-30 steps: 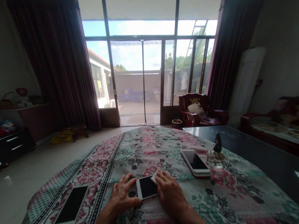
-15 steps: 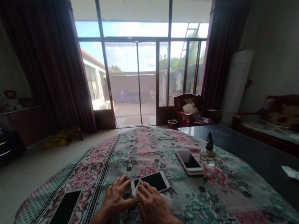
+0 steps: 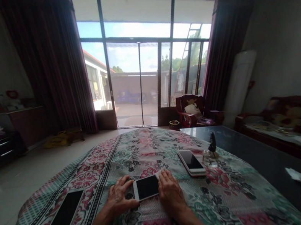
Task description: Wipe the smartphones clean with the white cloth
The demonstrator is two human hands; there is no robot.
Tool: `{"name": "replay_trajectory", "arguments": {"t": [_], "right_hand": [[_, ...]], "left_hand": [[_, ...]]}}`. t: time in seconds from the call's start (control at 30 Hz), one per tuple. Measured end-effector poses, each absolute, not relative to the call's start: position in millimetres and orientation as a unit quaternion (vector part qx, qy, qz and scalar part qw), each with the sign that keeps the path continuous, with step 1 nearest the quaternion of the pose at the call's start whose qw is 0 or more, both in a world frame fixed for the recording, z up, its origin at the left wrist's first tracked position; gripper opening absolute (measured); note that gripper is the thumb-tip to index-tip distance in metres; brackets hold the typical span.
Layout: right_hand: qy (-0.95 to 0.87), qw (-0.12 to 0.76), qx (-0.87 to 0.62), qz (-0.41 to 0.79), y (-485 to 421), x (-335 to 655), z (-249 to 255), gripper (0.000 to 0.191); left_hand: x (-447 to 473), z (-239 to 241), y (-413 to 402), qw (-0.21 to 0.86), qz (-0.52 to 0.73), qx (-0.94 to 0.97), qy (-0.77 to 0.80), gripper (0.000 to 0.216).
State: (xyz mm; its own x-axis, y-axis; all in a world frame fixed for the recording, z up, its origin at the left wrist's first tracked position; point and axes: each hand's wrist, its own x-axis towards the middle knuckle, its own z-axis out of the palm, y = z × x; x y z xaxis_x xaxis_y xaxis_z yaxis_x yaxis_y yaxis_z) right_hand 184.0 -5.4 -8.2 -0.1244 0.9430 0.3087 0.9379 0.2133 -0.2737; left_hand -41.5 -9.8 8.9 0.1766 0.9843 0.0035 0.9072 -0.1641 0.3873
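Observation:
A white smartphone (image 3: pixel 146 187) with a dark screen lies face up on the patterned tablecloth (image 3: pixel 203 212). At its left end, my left hand (image 3: pixel 120 195) grips the edge, thumb at the near corner and fingers at the far corner. My right hand (image 3: pixel 170 194) lies over the phone's right end, fingers together on a white tissue (image 3: pixel 158 173). Only a bit of the tissue shows past the fingertips; the rest is hidden under the hand.
Another white phone (image 3: pixel 63 215) lies to the left. On the right sits a phone (image 3: pixel 191 161), apparently stacked on another, beside a small clear-based stand with a black top (image 3: pixel 212 144). Crumpled white paper (image 3: pixel 296 175) rests on the dark tabletop (image 3: pixel 266 158).
My right hand has slid with the tissue from the phone's left part to its right end, uncovering the left of the screen. My left hand stays at the left end.

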Motion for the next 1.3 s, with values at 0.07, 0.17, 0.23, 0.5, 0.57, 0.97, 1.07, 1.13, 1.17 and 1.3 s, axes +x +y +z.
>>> {"name": "replay_trajectory", "arguments": {"t": [0.07,0.17,0.23,0.5,0.57,0.97,1.07,1.13,1.17,1.3], "right_hand": [[-0.776,0.21,-0.595,0.015,-8,174,-8,0.045],[-0.81,0.21,-0.546,0.034,-13,153,-10,0.045],[-0.828,0.214,-0.517,0.046,-15,140,-12,0.045],[-0.811,0.223,-0.54,0.041,-11,151,-8,0.042],[-0.785,0.221,-0.578,0.022,-6,170,-7,0.043],[-0.761,0.22,-0.61,0.0,-6,187,-9,0.045],[-0.786,0.224,-0.576,0.016,-11,171,-8,0.045],[-0.808,0.229,-0.542,0.03,-16,160,-10,0.044],[-0.82,0.231,-0.522,0.035,-19,155,-10,0.044],[-0.854,0.23,-0.464,0.047,-33,148,-11,0.042]], "left_hand": [[-41,7,-9,0.15,0.135,0.751,0.629,0.073],[-42,2,-7,0.145,0.148,0.753,0.625,0.07],[-43,-2,-6,0.139,0.15,0.753,0.625,0.069],[-40,9,-10,0.148,0.136,0.75,0.63,0.07],[-39,16,-13,0.157,0.129,0.751,0.629,0.071],[-44,-2,-5,0.15,0.144,0.752,0.625,0.072],[-43,0,-5,0.144,0.14,0.755,0.624,0.071],[-42,3,-6,0.138,0.137,0.756,0.626,0.069],[-42,3,-6,0.135,0.136,0.756,0.626,0.068],[-43,0,-5,0.125,0.136,0.758,0.626,0.067]]}}
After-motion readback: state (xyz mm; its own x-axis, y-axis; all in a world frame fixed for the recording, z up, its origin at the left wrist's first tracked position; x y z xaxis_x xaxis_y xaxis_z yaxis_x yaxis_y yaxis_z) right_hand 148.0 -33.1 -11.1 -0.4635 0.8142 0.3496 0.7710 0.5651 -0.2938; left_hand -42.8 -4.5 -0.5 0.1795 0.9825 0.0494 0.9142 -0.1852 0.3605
